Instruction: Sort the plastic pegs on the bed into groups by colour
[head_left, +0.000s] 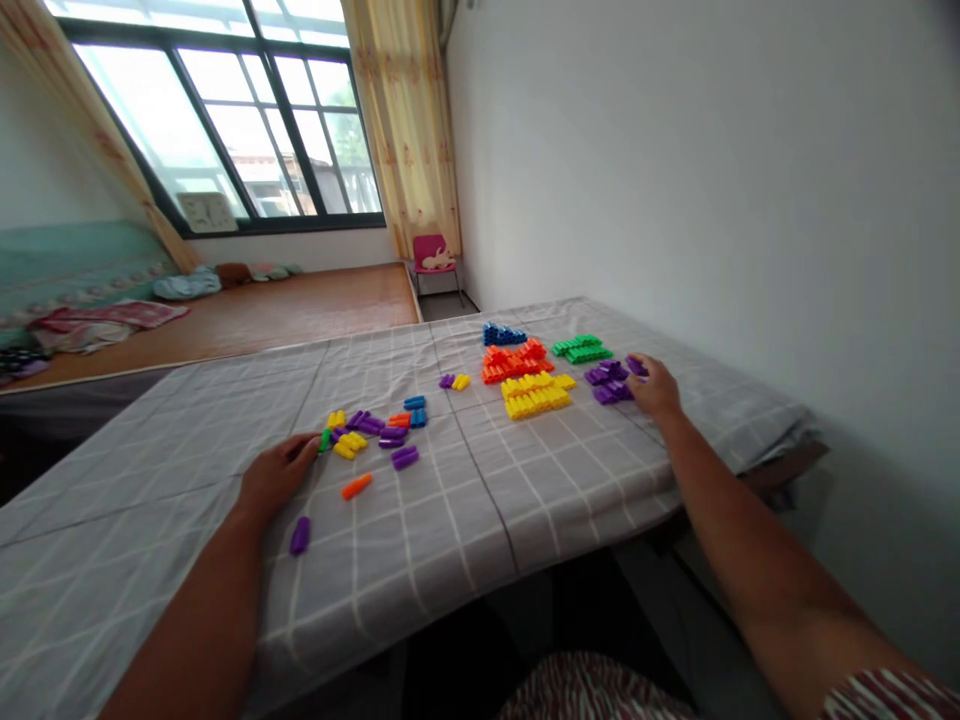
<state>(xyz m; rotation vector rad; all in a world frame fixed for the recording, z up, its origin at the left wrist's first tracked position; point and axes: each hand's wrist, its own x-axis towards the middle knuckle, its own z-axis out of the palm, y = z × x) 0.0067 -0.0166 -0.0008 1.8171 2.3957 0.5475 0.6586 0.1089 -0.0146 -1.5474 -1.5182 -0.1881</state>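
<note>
My right hand (657,389) is at the right of the table, its fingertips pinching a purple tube-shaped plastic piece (636,365). Just beside it lies a stacked group of purple pieces (608,382). On the left, my left hand (279,474) rests low over the cloth, fingers closed at a small green piece (325,440). Around those fingertips lie loose yellow pieces (346,446), purple pieces (366,422) and blue pieces (417,411). An orange piece (357,487) and a single purple piece (300,536) lie closer to me.
Sorted piles of yellow (537,396), orange (517,362), blue (502,335) and green pieces (581,349) stand right of centre. A checked grey cloth (465,500) covers the table. White wall (675,200) borders the right; a pink chair (431,250) stands beyond.
</note>
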